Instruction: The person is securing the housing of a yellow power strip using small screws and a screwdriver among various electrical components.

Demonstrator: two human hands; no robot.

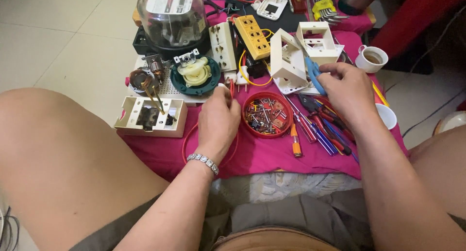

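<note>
Two hands flank round red plastic tray of screws (pixel 267 114): left hand (pixel 218 122) pinches thin red wire (pixel 232 88); right hand (pixel 347 88) clenches blue-handled tool (pixel 313 74).

A home floor repair spot: tiled floor (pixel 58 42), screwdrivers (pixel 315 129), socket strips (pixel 252 35) on pink cloth (pixel 272 154).

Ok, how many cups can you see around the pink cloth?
2. One white cup with brown liquid stands at the cloth's far right corner. Another white cup sits nearer, partly behind the right hand and wrist. More may be hidden.

Left hand (pixel 218 122) on red wire (pixel 232 89)
</note>
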